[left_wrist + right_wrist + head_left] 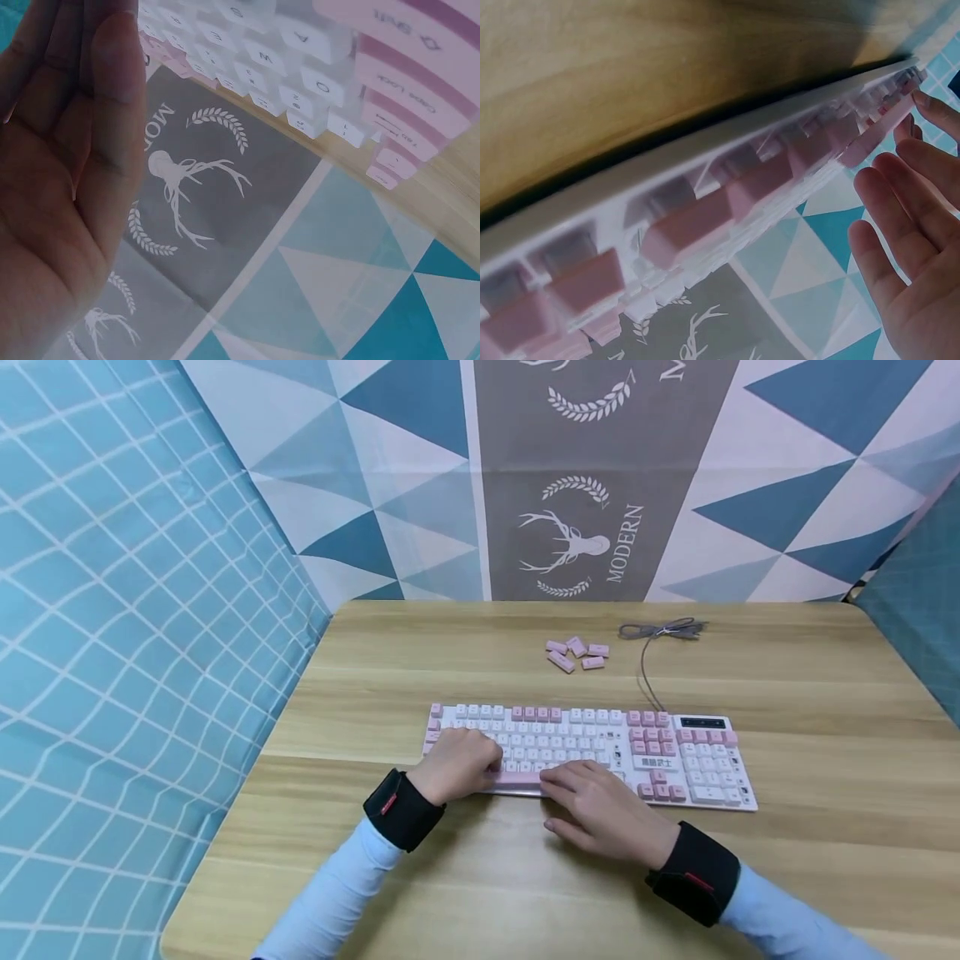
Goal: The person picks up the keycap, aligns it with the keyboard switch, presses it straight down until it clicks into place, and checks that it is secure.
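Note:
A white and pink keyboard (641,739) lies on the table in front of both hands. My left hand (455,764) pinches the left end of a long pink space bar keycap (515,779) at the keyboard's front edge. In the right wrist view that keycap (881,131) sits at a slant over the front row. The left wrist view shows the left hand (71,157), its pinching fingertips out of sight. By the bar's right end, my right hand (600,810) has loosely extended fingers; the right wrist view shows these fingers (889,199) not curled round anything.
Several loose pink keycaps (576,647) lie behind the keyboard. A bundled grey cable (660,630) lies to their right and runs to the keyboard's back edge. The wooden table (480,885) meets a patterned cloth backdrop (420,485). A few dark spots show between keys on the right half.

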A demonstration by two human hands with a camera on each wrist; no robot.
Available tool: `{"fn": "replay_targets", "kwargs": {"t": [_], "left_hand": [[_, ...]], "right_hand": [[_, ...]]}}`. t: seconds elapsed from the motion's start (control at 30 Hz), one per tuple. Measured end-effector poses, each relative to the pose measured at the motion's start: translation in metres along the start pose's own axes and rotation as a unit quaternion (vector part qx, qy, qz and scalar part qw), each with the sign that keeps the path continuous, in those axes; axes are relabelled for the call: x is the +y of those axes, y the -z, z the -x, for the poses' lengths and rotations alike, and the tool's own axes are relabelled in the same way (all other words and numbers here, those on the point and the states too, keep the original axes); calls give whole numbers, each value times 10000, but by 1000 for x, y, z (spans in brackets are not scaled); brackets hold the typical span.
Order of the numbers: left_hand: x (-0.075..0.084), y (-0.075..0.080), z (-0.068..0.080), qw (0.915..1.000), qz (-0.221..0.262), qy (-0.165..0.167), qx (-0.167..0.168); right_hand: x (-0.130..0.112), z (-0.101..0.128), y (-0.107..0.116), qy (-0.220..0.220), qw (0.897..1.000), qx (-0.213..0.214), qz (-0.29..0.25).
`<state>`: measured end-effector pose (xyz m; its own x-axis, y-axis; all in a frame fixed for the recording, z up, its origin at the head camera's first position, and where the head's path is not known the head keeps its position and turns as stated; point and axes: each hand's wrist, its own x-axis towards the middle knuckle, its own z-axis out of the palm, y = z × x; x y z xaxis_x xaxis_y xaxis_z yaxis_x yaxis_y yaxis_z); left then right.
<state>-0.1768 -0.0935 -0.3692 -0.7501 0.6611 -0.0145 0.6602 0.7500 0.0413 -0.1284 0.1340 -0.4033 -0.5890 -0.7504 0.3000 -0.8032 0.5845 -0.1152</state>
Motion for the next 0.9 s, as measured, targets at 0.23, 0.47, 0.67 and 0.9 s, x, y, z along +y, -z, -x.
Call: {"fn": "replay_targets", "kwargs": {"t": [0.23, 0.47, 0.67, 0.9], "left_hand": [[0, -2, -2, 9999, 64, 88, -34], [0, -4, -2, 9999, -70, 148, 8], [5, -7, -1, 9986, -465, 27, 247], [14, -8, 0, 9945, -901, -17, 534]], "right_hand": [[0, 2, -5, 45, 10000, 20, 37], [-1, 1, -7, 77, 9999, 16, 97], [-3, 1, -8, 54, 9999, 12, 160], [-6, -1, -9, -31, 9996, -179, 236]]}}
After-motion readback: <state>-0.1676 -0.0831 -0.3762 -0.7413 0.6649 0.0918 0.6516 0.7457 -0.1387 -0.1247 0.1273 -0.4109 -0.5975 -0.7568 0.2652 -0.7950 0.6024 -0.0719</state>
